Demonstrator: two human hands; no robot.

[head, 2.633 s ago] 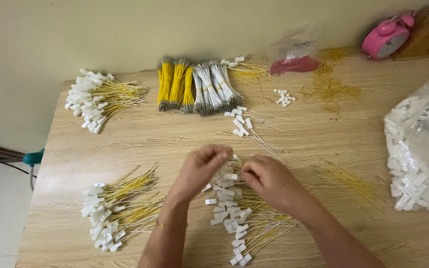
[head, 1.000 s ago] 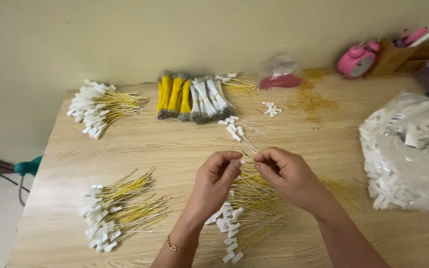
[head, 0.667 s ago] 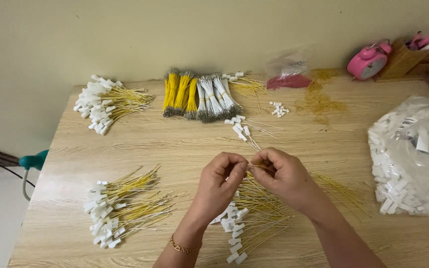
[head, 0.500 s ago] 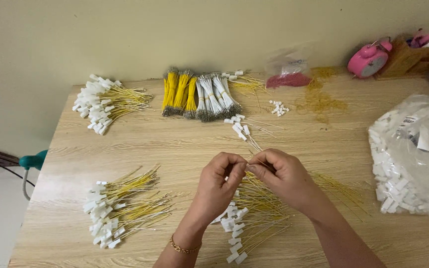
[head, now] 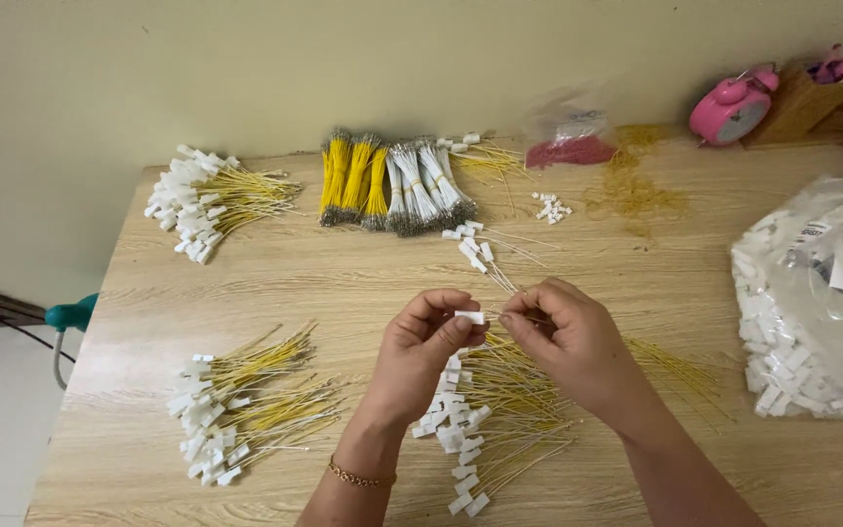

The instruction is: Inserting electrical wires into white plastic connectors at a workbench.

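Left hand (head: 424, 344) is pinching a small white connector (head: 469, 317) between thumb and fingers, above the table's (head: 343, 283) middle. Right hand (head: 566, 337) is closing its fingertips on a thin yellow wire (head: 529, 319), hard to make out, just beside the connector. A pile of wires with connectors (head: 485, 410) is lying under both hands. A clear bag of white connectors (head: 817, 303) is sitting at the right edge, cut off. A smaller bag with red bits (head: 571, 146) is lying at the far edge, contents blurred. Finished bundles (head: 236, 400) are resting near the left edge.
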